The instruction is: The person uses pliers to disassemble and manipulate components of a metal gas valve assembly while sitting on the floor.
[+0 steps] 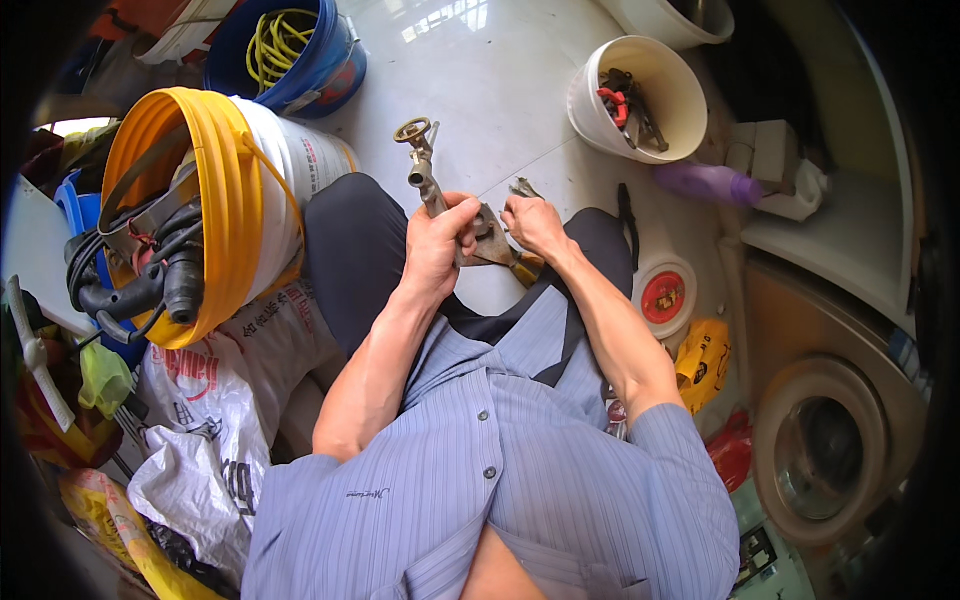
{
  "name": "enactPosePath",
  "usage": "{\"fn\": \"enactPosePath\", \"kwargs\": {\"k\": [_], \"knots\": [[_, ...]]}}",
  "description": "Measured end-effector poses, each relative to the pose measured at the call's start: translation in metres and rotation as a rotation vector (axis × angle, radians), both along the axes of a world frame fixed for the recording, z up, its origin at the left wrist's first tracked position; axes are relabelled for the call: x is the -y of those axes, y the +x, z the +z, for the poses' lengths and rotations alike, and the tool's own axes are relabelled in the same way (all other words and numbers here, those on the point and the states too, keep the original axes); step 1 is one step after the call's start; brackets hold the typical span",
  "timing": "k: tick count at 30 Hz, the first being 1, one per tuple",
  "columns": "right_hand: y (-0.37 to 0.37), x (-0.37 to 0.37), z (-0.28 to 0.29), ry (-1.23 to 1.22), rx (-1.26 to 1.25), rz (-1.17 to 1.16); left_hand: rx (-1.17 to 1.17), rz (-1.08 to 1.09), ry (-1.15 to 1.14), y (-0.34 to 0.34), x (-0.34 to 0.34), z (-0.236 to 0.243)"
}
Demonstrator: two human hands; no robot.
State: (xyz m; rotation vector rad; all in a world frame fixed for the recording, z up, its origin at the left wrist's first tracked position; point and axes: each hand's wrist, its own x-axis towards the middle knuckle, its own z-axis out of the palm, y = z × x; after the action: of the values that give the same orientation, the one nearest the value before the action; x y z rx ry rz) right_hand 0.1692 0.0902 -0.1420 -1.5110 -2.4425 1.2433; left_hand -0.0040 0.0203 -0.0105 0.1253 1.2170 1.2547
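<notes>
My left hand (437, 243) is closed around a grey metal valve fitting (420, 172), which stands up from the fist and ends in a round brass ring. Its wider, flat lower part (488, 243) shows between my two hands. Close beside it on the right, my right hand (535, 224) is closed on a small metal tool with a jaw-like tip (523, 187); its exact kind is hidden by the fingers. A yellowish piece (526, 268) shows below the right hand, and I cannot tell what it belongs to. Both hands are between my knees, above the pale floor.
To the left lies a tipped yellow bucket (215, 250) with a black corded power tool (165, 285). Behind it stands a blue bucket (340, 75) with yellow hose. A white bucket (590, 100) of tools, a purple bottle (705, 184) and a front-loading washing machine (800, 330) are right.
</notes>
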Motion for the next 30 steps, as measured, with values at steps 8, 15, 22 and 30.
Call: {"fn": "enactPosePath", "kwargs": {"k": [8, 15, 22, 30], "knots": [[-0.008, -0.009, -0.046, 0.0, 0.036, 0.126, 0.108, 0.047, -0.016, -0.01, 0.01, 0.002], [-0.022, -0.007, -0.058, -0.025, 0.083, 0.204, 0.166, 0.054, -0.029, -0.012, 0.011, 0.001], [-0.015, -0.007, -0.057, -0.055, 0.057, 0.086, 0.212, 0.093, -0.042, -0.012, 0.009, 0.002], [-0.016, -0.011, -0.055, -0.046, 0.016, 0.1, 0.205, 0.08, -0.035, -0.012, 0.008, 0.001]]}}
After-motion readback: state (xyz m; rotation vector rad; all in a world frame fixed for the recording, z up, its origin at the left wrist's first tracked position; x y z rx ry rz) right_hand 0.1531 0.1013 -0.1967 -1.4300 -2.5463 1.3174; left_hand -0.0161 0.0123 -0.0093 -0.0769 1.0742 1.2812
